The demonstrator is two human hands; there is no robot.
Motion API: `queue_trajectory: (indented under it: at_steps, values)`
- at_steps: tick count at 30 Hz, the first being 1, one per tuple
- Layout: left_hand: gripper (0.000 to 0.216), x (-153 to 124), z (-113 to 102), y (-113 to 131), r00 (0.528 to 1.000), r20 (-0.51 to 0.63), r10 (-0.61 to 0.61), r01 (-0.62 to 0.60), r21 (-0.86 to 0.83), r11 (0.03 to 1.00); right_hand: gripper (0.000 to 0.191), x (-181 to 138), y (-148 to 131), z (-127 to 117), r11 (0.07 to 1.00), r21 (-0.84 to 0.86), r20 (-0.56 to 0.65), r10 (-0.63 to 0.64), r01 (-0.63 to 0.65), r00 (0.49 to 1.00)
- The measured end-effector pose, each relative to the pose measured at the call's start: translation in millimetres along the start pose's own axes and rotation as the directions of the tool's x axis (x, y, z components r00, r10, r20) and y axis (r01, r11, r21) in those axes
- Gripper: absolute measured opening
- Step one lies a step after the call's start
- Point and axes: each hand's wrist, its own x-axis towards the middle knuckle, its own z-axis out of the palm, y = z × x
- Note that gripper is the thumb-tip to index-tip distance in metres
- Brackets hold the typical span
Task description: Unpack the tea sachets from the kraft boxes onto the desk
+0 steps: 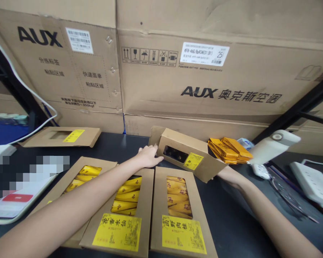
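Carton [184,145] lay near the back of the desk [215,211], against the large boxes [204,21], its long side set at a slant. Left hand [148,156]: positioned at the left end of the carton, fingers bent and partly closed, thumb at the lower front corner; the hand held that end in a narrow grip. The left flap [156,136] stood out just behind the fingers. Right hand [223,173]: positioned at the opposite end, behind the right flap [211,167], which projected outward and covered most of the hand. Its opening and the exact contact of its fingers could not be told. The front window of the carton showed a dark interior; a yellow label was fixed to the right of the window.

Orange sachets [230,150] lay in a pile just beyond the right end, next to a bottle [274,147]. Three filled boxes lay on the near side, yellow packets visible through their windows: the left box [82,166], partly under the left forearm, the middle box [148,200] and the right box [201,204]. A flat box [93,136] lay at the back left, well apart from both hands.
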Motion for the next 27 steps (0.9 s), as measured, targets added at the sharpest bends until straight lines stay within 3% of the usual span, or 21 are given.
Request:
queue_trajectory:
  at_steps: [5,13,15,18,21,27]
  values:
    - [0.048,-2.9,-9.3,6.9,0.988,0.145,-0.059,0.049,0.068,0.996,0.026,1.5,3.5,3.0,0.989,-0.121,0.078,-0.074,0.083,0.994]
    - [0.046,-4.8,-13.4,9.4,0.972,0.221,-0.074,0.076,0.002,0.997,0.03,8.1,7.2,0.5,0.962,-0.109,-0.001,-0.252,0.251,0.968]
    - [0.045,-4.3,-11.0,7.7,0.984,0.17,-0.054,0.058,-0.017,0.998,0.031,7.9,3.8,-0.6,0.969,-0.093,-0.03,-0.231,0.227,0.973]
    - [0.041,-2.0,-5.8,3.7,1.0,0.002,0.026,-0.026,-0.035,0.999,0.031,5.5,-0.4,-2.1,0.984,0.004,-0.127,-0.179,0.181,0.976]
    - [0.037,0.7,-1.8,0.5,0.978,-0.158,0.135,-0.15,-0.092,0.984,0.032,3.3,-0.6,-1.4,0.982,0.135,-0.18,-0.11,0.135,0.978]
    - [0.052,0.7,-0.8,1.9,0.937,-0.261,0.233,-0.316,-0.343,0.885,0.032,6.3,3.8,3.1,0.934,0.355,-0.207,0.029,0.048,0.978]
